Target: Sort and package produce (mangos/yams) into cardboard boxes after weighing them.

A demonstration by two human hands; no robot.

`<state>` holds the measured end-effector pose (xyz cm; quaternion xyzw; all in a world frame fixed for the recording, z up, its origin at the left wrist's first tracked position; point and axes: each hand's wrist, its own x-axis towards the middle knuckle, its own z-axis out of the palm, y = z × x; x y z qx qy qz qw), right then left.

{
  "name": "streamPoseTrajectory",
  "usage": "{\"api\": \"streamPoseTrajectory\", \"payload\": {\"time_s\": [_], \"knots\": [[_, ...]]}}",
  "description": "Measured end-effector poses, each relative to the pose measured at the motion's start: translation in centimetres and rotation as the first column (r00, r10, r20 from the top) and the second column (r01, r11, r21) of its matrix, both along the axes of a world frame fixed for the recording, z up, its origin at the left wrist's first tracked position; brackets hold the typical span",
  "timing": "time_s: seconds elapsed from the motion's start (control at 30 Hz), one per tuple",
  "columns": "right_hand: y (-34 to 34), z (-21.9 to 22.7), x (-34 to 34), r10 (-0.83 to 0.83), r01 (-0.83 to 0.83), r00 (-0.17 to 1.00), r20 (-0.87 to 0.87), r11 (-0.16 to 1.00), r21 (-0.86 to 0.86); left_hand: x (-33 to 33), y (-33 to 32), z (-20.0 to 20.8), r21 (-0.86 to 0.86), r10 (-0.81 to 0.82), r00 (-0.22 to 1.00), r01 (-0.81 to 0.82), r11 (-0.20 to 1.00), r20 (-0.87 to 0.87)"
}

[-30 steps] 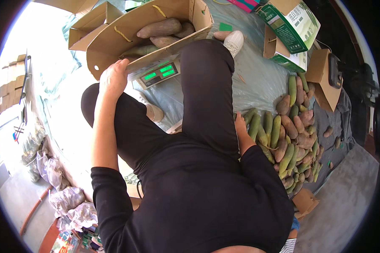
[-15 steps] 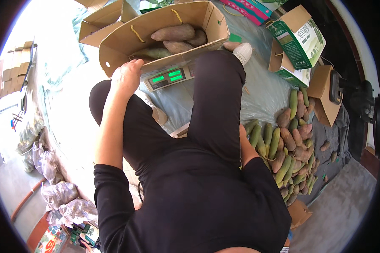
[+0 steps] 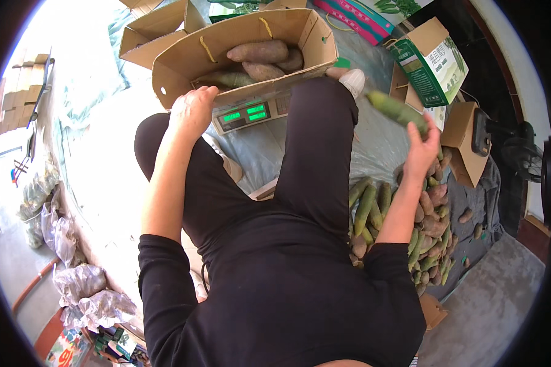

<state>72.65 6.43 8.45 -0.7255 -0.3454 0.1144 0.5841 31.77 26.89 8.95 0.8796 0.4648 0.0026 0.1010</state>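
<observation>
The right hand (image 3: 423, 147) grips the near end of a long green radish (image 3: 395, 111), held in the air to the right of an open cardboard box (image 3: 180, 68). The left hand (image 3: 193, 111) lies at the box's near left edge; whether its fingers pinch it cannot be told. Inside are brownish root vegetables (image 3: 257, 51); below the near side shows a digital scale (image 3: 251, 115). A mixed radish pile (image 3: 433, 226) lies near right.

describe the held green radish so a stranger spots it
Find the radish pile beside the person's right leg. Near its far end, the right hand has in its grip a long green radish, free end toward the white shoe. Unlike the piled ones, it is held up in the air.
</observation>
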Motion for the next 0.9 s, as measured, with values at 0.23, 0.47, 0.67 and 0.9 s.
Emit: {"api": "streamPoseTrajectory", "payload": {"time_s": [0.23, 0.47, 0.67, 0.9], "knots": [[8.8, 9.7, -6.0, 0.411, -0.304, 0.893, -0.186, 0.852, 0.426, 0.3, 0.0, 0.4, -0.006, -0.003, 1.000, 0.003, 1.000, -0.003], [11.3, 5.2, -9.5, 0.562, -0.543, 0.821, -0.102, 0.823, 0.164, -0.1, 0.0, 0.3, -0.009, -0.014, 1.000, 0.015, 1.000, 0.010], [7.0, -1.2, -5.8, 0.361, -0.375, 0.916, -0.174, 0.926, -0.052, 0.4, -0.3, 1.2, -0.039, 0.001, 1.000, -0.002, 0.999, -0.017], [1.4, -11.4, -4.1, 0.170, -0.262, 0.934, -0.314, 0.924, -0.279, 0.0, -0.3, 1.0, -0.059, 0.024, 0.999, -0.026, 0.998, -0.029]]}}
